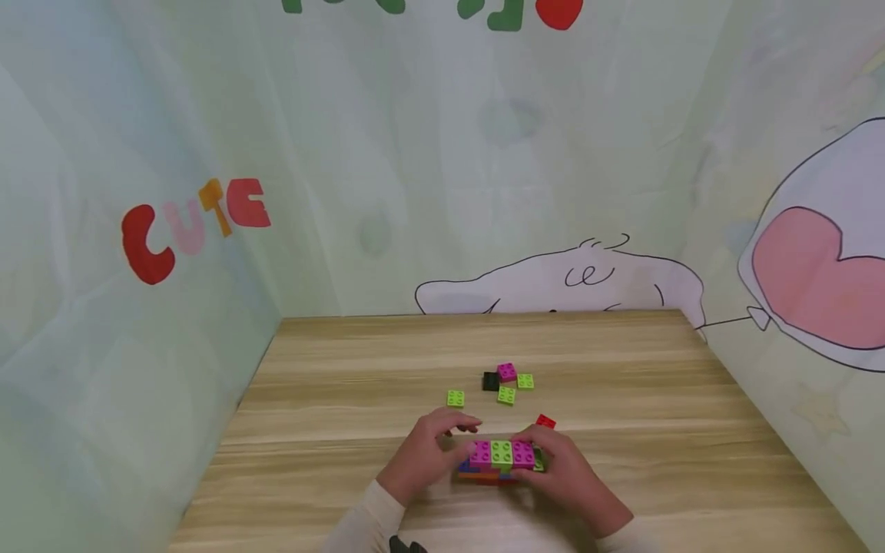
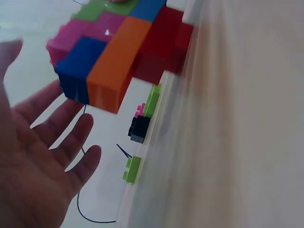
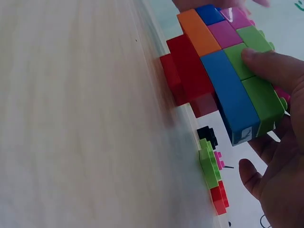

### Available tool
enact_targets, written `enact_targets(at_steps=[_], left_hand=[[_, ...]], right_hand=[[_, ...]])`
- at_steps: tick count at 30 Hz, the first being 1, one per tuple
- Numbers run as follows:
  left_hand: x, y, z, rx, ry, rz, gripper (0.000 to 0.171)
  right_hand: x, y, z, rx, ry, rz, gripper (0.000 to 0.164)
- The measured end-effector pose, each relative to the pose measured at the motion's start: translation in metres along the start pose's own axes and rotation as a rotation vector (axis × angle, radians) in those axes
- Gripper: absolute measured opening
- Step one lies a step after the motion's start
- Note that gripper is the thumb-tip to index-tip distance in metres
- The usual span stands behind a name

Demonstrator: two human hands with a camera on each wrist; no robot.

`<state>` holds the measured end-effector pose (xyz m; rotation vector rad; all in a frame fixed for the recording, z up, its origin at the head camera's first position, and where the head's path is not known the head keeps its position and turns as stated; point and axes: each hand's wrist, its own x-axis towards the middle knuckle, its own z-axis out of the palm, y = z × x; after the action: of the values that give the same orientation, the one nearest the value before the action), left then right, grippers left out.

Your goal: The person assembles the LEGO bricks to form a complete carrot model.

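Right wrist view: my right hand [image 3: 285,185] grips one brick stack [image 3: 192,66], thumb pressed to its side. My left hand [image 1: 425,455] is wide, fingers apart, at the stack's other end; whether its thumb touches, I cannot tell. Two magenta bricks [image 1: 523,453] flank one lime brick [image 1: 501,453] along the stack's top, toward the near side of the table [image 1: 332,361]. Six lie loose beyond: three lime squares [image 1: 455,399], one magenta square [image 1: 507,372], one black piece [image 1: 491,381] and one red piece [image 1: 545,422], nearest my right hand.
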<state>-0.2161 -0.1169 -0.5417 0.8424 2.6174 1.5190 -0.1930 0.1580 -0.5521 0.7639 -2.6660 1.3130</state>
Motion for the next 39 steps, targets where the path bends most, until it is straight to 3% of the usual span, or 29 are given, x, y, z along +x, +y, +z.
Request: enact_targets(at_steps=[2,5,11,15,19,23,27,31,34,37,39], left_hand=[[0.015,-0.004,-0.002,-0.001,0.026,-0.008,0.032],[0.044,-0.013,-0.003,0.101,0.038,-0.048,0.035],[0.094,-0.031,0.000,0.326,-0.057,-0.122,0.047],[0.114,-0.038,0.003,0.427,-0.114,-0.193,0.044],[0.122,-0.039,0.005,0.438,-0.128,-0.234,0.036],[0.113,-0.029,0.000,0.379,-0.081,-0.239,0.033],[0.082,-0.004,-0.010,0.262,-0.017,-0.192,0.034],[0.042,0.023,-0.016,0.185,0.033,0.002,0.034],[0.022,0.036,-0.015,0.183,0.050,0.163,0.035],[0.012,0.041,-0.011,0.210,0.035,0.248,0.035],[0.010,0.041,-0.008,0.225,0.014,0.268,0.035]], right_hand=[[-0.001,0.000,-0.001,0.014,0.002,-0.003,0.034],[-0.002,-0.001,-0.002,0.030,-0.010,-0.007,0.033],[-0.002,-0.004,-0.001,0.055,-0.055,0.038,0.033],[0.000,-0.005,0.000,0.067,-0.061,0.068,0.034],[0.001,-0.003,0.001,0.060,-0.055,0.064,0.034],[0.001,-0.002,0.000,0.058,-0.054,0.067,0.033],[0.000,-0.001,-0.001,0.062,-0.044,0.049,0.033],[0.000,0.001,-0.002,0.082,-0.021,0.004,0.034],[-0.001,0.003,-0.003,0.086,0.006,-0.034,0.035],[-0.001,0.005,-0.004,0.079,0.023,-0.059,0.035],[-0.002,0.005,-0.004,0.081,0.022,-0.061,0.035]])
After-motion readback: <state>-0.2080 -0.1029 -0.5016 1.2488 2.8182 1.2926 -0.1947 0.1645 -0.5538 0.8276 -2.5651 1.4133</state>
